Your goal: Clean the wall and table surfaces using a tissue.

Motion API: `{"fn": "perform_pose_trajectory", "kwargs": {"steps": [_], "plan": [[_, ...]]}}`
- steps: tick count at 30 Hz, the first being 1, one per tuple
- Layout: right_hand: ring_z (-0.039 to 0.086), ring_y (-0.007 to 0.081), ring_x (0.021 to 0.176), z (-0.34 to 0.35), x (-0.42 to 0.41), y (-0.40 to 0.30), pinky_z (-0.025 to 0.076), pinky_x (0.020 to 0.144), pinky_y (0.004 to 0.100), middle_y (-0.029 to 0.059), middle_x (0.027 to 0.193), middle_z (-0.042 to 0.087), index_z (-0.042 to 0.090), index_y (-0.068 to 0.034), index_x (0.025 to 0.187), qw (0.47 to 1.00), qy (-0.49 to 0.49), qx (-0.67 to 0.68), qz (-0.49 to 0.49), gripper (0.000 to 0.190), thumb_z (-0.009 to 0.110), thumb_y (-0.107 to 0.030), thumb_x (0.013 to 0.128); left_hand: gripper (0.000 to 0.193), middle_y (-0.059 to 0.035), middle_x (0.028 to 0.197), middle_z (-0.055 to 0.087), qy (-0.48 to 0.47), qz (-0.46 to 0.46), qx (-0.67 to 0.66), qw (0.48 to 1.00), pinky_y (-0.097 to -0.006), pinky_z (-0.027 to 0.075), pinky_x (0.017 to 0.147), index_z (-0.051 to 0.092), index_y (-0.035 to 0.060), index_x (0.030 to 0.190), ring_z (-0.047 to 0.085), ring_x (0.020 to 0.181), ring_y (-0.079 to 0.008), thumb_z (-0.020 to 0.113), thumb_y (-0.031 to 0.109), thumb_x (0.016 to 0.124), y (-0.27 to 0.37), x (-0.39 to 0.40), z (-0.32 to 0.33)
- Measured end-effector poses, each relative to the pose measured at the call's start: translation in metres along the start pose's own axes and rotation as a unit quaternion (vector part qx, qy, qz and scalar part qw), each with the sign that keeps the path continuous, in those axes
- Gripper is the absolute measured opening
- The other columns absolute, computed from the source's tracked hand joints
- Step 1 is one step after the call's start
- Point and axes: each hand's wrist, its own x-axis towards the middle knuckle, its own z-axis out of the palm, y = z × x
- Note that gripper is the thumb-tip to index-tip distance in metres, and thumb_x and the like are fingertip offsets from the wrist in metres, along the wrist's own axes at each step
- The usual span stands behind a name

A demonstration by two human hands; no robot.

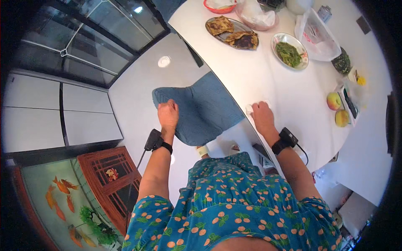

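Observation:
My left hand (168, 114) has its fingers curled at the near edge of a chair in a blue fabric cover (201, 109); its fingertips are hidden. On the white table (292, 91), close to the straight edge, my right hand (263, 117) presses down on a white tissue or cloth (249, 109). Most of that white piece is under my fingers. Farther along the tabletop are an oval metal plate (221, 37) of browned flatbreads (242, 40) and a patterned dish (303, 66) of cooked greens (287, 54).
A white plastic basket (334, 51), a dark green squash (341, 61), two apples (333, 101) and a tray with a dark item (351, 105) line the table's far side. A red-rimmed bowl (220, 10) stands at the back. White cabinets (88, 100) and a fish-picture panel (62, 200) are leftward.

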Motion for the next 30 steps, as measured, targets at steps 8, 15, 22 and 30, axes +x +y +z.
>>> {"fn": "perform_pose_trajectory", "kwargs": {"steps": [8,15,22,30], "plan": [[0.05,0.0286,0.09,0.016,0.034,-0.031,0.048,0.073,0.0361,0.0127,0.091,0.049,0.049,-0.005,0.087,0.999,0.006,-0.016,0.041,0.024,0.063,-0.02,0.075,0.014,-0.0184,0.062,0.055,0.036,0.014,-0.061,0.997,-0.048,0.043,0.057,0.056,0.0037,0.066,0.053,0.063,-0.0369,0.056,0.014,0.075,-0.003,-0.001,-0.001],[0.051,0.0277,0.09,0.035,0.091,-0.079,0.05,0.069,0.0362,0.0122,0.091,0.05,0.051,-0.005,0.088,0.987,0.008,-0.087,0.138,0.026,0.064,-0.024,0.076,0.008,-0.0127,0.06,0.056,0.045,0.041,-0.208,0.976,-0.0438,0.042,0.062,0.059,0.0075,0.068,0.052,0.063,-0.0333,0.057,0.013,0.074,-0.012,-0.005,-0.005],[0.056,0.0297,0.087,0.058,0.117,-0.085,0.049,0.074,0.0377,0.014,0.092,0.055,0.055,-0.006,0.087,0.961,-0.021,-0.134,0.241,0.023,0.063,-0.023,0.073,0.012,-0.0089,0.069,0.062,-0.106,0.065,-0.42,0.899,-0.0353,0.045,0.064,0.064,0.0068,0.084,0.058,0.066,-0.0226,0.054,0.014,0.082,-0.041,-0.003,-0.021],[0.052,0.0366,0.09,0.056,0.115,-0.084,0.044,0.08,0.0442,0.0218,0.094,0.053,0.052,0.001,0.092,0.975,-0.024,-0.068,0.208,0.026,0.059,-0.017,0.075,0.02,-0.0086,0.07,0.06,-0.157,-0.206,-0.692,0.674,-0.0244,0.047,0.059,0.058,-0.0022,0.091,0.056,0.061,-0.0126,0.043,0.011,0.091,-0.161,-0.008,-0.042]]}}
